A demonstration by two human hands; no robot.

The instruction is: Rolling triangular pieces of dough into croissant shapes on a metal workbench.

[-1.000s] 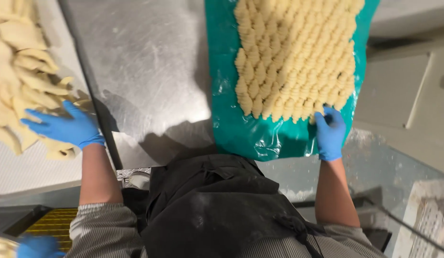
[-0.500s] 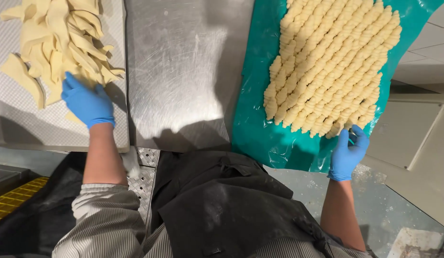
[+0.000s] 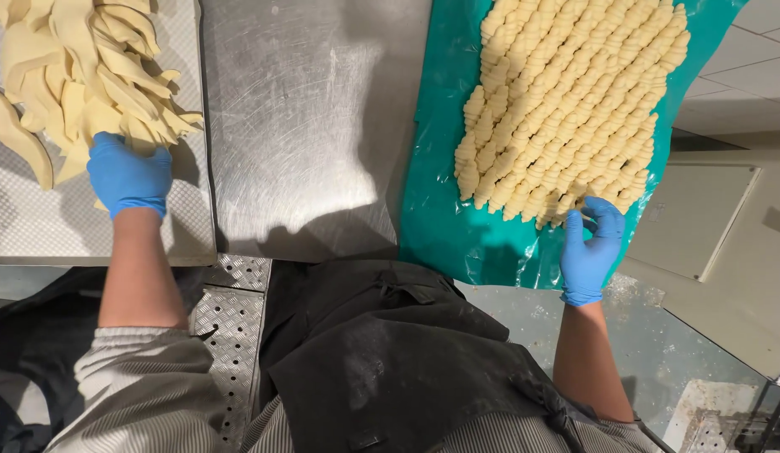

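Note:
My left hand (image 3: 128, 176), in a blue glove, reaches into a heap of flat raw dough pieces (image 3: 88, 71) on a textured tray (image 3: 38, 226) at the left, its fingers curled around the heap's near edge. My right hand (image 3: 590, 243), also gloved in blue, pinches a rolled dough piece (image 3: 566, 205) at the near edge of several tight rows of rolled dough pieces (image 3: 566, 101). Those rows lie on a teal plastic sheet (image 3: 444, 218) at the right.
A bare scratched steel worktop (image 3: 298, 126) lies between tray and sheet. Below it are a perforated metal plate (image 3: 231, 327) and my dark floured apron (image 3: 382, 361). A tiled floor (image 3: 751, 59) and a beige cabinet (image 3: 700, 218) are at the right.
My left hand has pushed further into the dough heap and closed on its edge. My right hand has stayed at the near row of rolls, its fingers now pinched there.

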